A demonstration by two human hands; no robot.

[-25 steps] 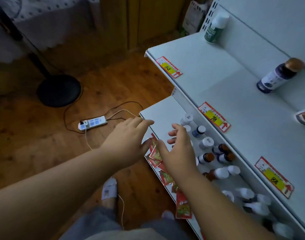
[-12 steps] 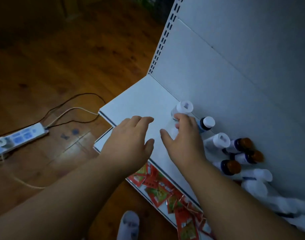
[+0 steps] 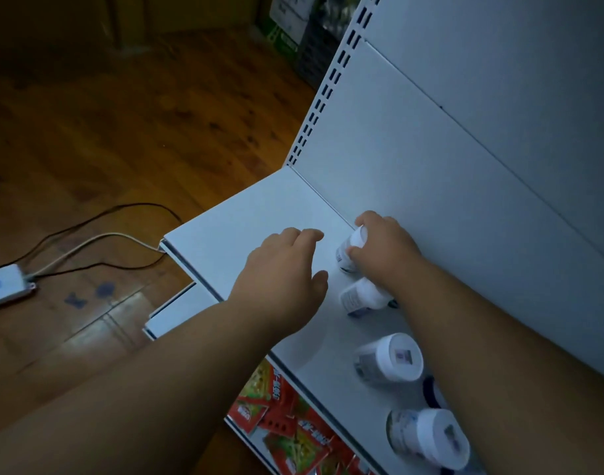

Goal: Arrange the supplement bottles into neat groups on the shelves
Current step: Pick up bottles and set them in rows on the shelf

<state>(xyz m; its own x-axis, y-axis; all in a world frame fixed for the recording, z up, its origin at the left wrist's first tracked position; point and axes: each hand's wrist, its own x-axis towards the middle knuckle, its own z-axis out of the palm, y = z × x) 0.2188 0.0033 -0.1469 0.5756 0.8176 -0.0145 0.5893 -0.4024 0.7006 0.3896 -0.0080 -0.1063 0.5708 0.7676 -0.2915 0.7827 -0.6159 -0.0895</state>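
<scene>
**Shelf item: white-capped bottle held at back panel**

A white-capped bottle (image 3: 349, 250) is gripped by the right hand (image 3: 384, 250), the fingers being curled over its cap and the thumb pressed against its labelled side; the bottle is tilted and is held at the far end of the white shelf (image 3: 245, 221), close to the back panel (image 3: 448, 186). The left hand (image 3: 283, 275) is held just beside it over the shelf surface, fingers loosely extended and nothing grasped (contact with the shelf cannot be determined).

Further stock on the same shelf is listed as follows. A second white bottle (image 3: 360, 298) is partly covered by the right wrist, directly nearer than the held one. A third bottle (image 3: 389, 361), with a white cap bearing a small sticker, is placed nearer still. A fourth bottle (image 3: 429, 437), of like kind, is seen at the lower edge, beside the right forearm.

Red packets (image 3: 287, 426) are stored on the lower tier. A power strip (image 3: 4, 286) with cables (image 3: 98, 241) is laid on the wooden floor (image 3: 122, 132).
</scene>
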